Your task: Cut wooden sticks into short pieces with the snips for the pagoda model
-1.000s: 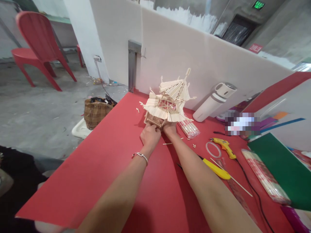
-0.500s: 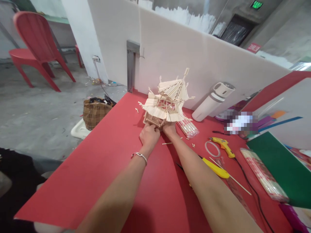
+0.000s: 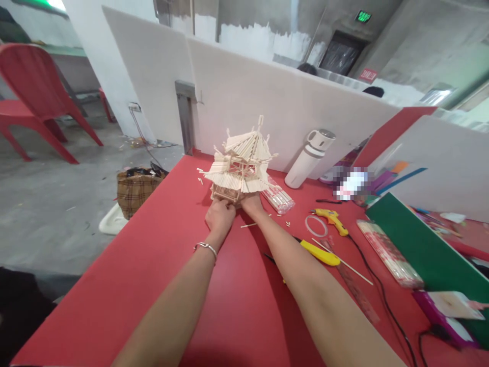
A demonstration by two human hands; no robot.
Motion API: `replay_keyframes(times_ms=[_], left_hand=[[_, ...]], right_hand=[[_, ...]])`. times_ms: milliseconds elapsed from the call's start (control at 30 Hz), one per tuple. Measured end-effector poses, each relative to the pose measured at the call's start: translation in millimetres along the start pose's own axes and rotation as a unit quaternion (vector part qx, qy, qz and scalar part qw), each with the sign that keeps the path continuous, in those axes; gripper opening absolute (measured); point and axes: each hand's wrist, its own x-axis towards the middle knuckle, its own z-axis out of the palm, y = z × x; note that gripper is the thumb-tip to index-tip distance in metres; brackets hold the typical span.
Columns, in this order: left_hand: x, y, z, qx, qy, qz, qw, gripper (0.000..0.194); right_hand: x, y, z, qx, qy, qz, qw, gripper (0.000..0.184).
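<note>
At pagoda's base, right hand half-hidden

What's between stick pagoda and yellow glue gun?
Head view: a wrapped stick pack beside the stick pagoda, loose stick bits, and a clear ring by the glue gun.

In front of me is a red table. On it I have the stick model, and just beside this lies a pack of sticks. Behind, to my right, stands a white bottle. Nearer to me there lie a glue gun, a pale ring, a yellow tool, a long stick and a ruler. Farther right, a second pack lies along a green board.
</note>
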Motion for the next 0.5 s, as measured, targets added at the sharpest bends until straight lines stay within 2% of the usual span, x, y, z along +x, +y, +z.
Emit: replay_keyframes(times_ms=[133,333,400,500], left_hand=[[1,-2,1.1,-0.004,0.015,0.015,1.0,0.028],[-7,-6,0.3,-0.024,0.049,0.063,0.996,0.027],[-15,-5,0.6,-0.02,0.052,0.08,0.995,0.025],[-34,0,3.9,-0.015,0.052,0.118,0.992,0.026]], right_hand=[[-36,17,-32,0.005,-0.001,-0.011,1.0,0.021],[-102,93,-85,-0.011,-0.022,0.03,0.999,0.013],[-115,111,-91,-0.013,-0.031,0.044,0.999,0.011],[-121,120,-89,-0.009,-0.03,0.051,0.998,0.012]])
